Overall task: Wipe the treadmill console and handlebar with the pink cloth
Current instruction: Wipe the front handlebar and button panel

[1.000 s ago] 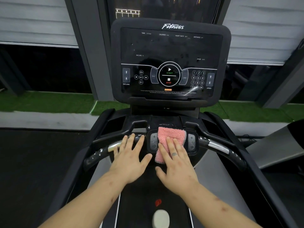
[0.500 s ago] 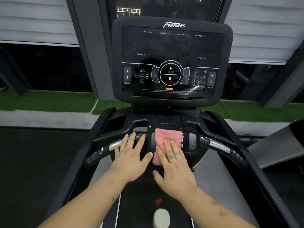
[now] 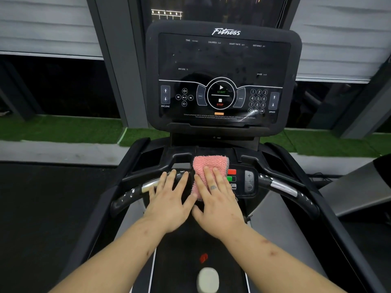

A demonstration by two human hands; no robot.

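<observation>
Pink cloth (image 3: 208, 172): found folded over the left part of the small control pad (image 3: 241, 188) at the middle of the handlebar (image 3: 281, 187). Its top edge lies at the pad's upper rim.
Right hand (image 3: 218, 199): laid flat on the lower half of the cloth, fingers straight and close together, pressing it onto the pad. Nothing is gripped.
Left hand (image 3: 169, 197): laid flat just beside the cloth on its left, fingers straight and slightly spread. The fingertips are rested on the handlebar near its chrome section, and nothing is held. Whether its thumb touches the right hand cannot be told.
Control pad, uncovered part: a red button (image 3: 231, 171) above a green button (image 3: 231, 178) is exposed just right of the cloth. A plus-minus key (image 3: 249, 180) is set further right.
Console (image 3: 224, 60): mounted upright above the handlebar, well apart from both hands. The display is dark. "Fitness" is printed at the top and START and STOP are marked in the central ring. INCLINE arrows are at left, number keys and SPEED arrows at right.
Running belt (image 3: 182, 261): seen below the forearms. A red mark (image 3: 203, 258) and a white oval object (image 3: 208, 280) are noted on it; the object cannot be identified.
Surroundings: green turf (image 3: 59, 129) is seen beyond the treadmill.
</observation>
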